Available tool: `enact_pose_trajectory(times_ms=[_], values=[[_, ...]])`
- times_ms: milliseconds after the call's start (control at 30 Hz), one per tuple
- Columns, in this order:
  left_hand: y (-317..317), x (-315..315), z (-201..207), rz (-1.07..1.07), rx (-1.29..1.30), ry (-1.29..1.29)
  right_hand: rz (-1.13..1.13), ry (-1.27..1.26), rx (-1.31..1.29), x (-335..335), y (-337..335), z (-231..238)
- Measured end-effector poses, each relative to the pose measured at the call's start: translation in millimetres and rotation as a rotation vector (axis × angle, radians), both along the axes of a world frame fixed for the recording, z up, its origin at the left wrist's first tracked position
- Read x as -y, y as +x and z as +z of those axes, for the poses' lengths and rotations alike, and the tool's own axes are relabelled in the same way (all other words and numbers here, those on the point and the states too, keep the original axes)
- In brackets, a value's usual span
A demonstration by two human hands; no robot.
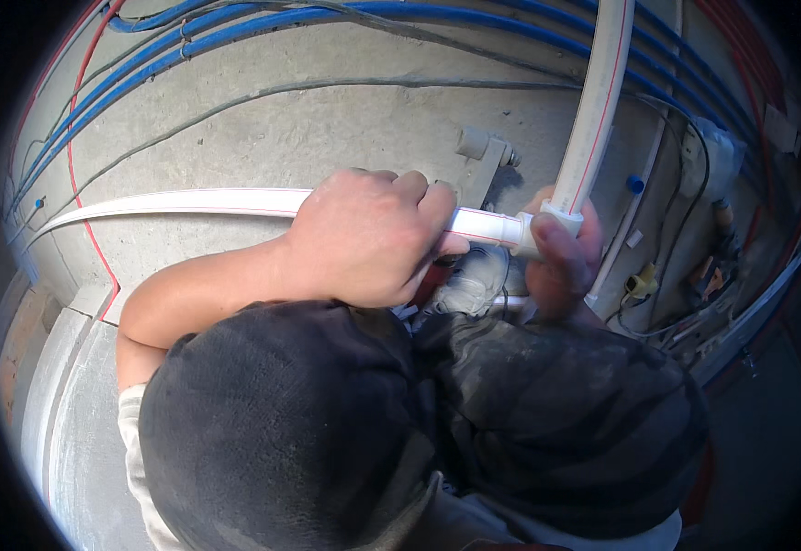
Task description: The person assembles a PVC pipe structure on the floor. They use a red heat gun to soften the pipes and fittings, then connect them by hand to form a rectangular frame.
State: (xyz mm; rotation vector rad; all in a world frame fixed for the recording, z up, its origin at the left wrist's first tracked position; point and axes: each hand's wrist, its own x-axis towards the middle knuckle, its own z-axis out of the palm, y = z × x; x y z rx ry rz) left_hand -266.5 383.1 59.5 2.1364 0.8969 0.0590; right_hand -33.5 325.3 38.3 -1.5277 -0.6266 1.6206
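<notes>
My left hand (364, 234) is wrapped around a long white plastic pipe (207, 200) with a thin red stripe, knuckles up. This pipe runs from the far left to a white corner fitting (561, 217), which its right end enters. A second white pipe (595, 101), also red-striped, rises from the same fitting toward the top edge, roughly square to the first. My right hand (561, 266) closes around the fitting from below and behind, thumb in front. Most of its fingers are hidden behind the fitting and pipe.
My dark-clad knees (290, 413) fill the foreground. Blue pipes (327, 16) and grey cables cross the concrete floor beyond. A grey tool-like piece (486, 165) and crumpled clear plastic (478, 280) lie near the hands. Toward the right are a yellow plug (641, 283) and loose cables.
</notes>
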Motion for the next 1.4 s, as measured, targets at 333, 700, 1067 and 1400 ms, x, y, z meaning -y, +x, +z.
enact_pose_trajectory(times_ms=[333, 700, 1067, 1400], values=[[-1, -3, -3, -0.026, -0.032, -0.041, -0.034, 0.076, -0.005, -1, -12, -12], [2, -9, -4, -0.054, -0.106, -0.102, -0.068, 0.082, 0.032, 1, -22, -19], [-1, -4, -10, -0.041, -0.092, -0.137, -0.058, 0.059, 0.027, 6, -31, -21], [-2, 0, -10, -0.043, -0.078, -0.044, -0.001, 0.116, 0.052, 3, -31, -18]])
